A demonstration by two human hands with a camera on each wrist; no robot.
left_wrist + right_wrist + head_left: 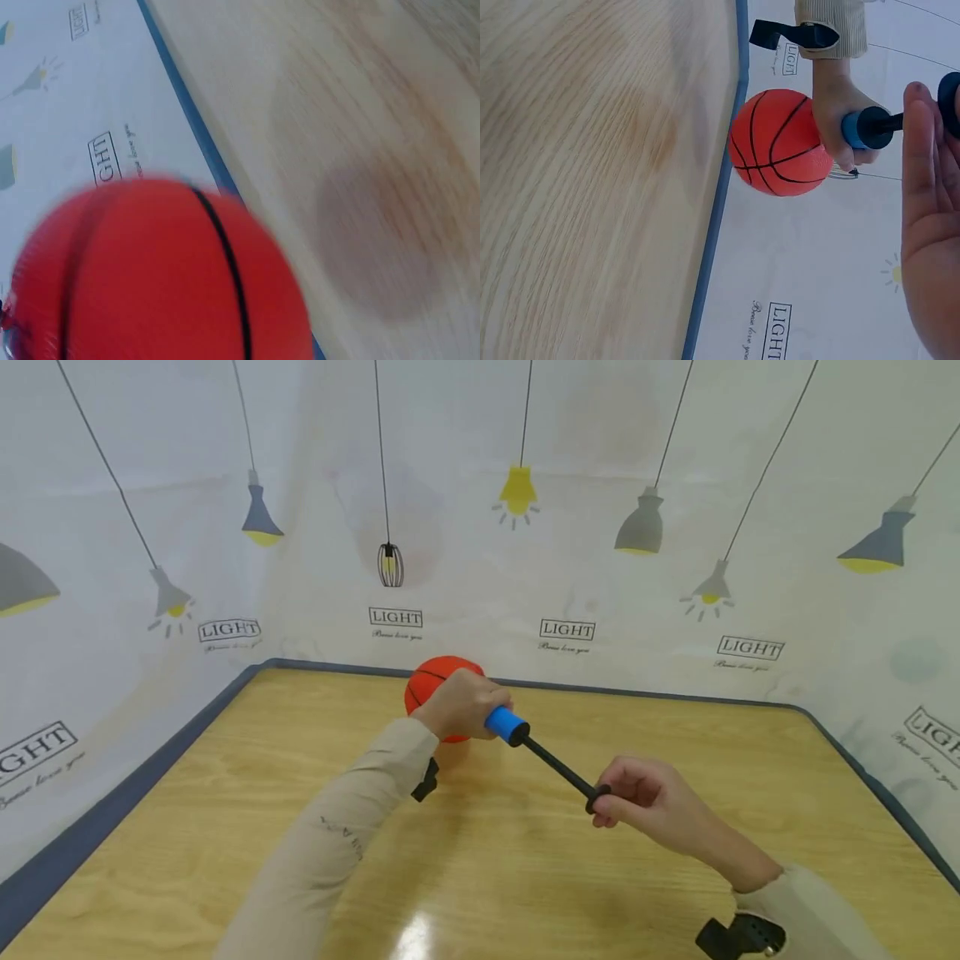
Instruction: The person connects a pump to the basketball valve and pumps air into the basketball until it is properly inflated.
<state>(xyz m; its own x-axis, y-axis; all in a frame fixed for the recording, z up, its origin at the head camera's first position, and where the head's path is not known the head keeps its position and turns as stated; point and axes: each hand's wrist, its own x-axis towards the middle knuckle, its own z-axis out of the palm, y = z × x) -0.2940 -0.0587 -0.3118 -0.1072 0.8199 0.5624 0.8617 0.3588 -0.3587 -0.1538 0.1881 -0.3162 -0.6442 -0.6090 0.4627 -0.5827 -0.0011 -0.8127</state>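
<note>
A hand pump with a blue barrel (pixel 504 725) and a black plunger rod (pixel 558 762) slants between both hands, its rod drawn far out. My left hand (pixel 465 703) grips the barrel. With thumb and fingers, my right hand (pixel 652 802) pinches the black disc-shaped handle (pixel 950 105) at the rod's end. Beyond the left hand, a small red basketball (pixel 429 683) with black lines appears at the pump's far end; the joint is hidden by the hand. In the left wrist view the ball (pixel 157 277) is blurred, seemingly above the tabletop.
The wooden table (pixel 600 893) has a dark blue edge (pixel 637 693). Behind and at both sides hangs a white curtain (pixel 465 593) printed with lamps and the word LIGHT. Black straps (pixel 742 935) sit on both wrists. The ball's shadow (pixel 375 240) falls on the table.
</note>
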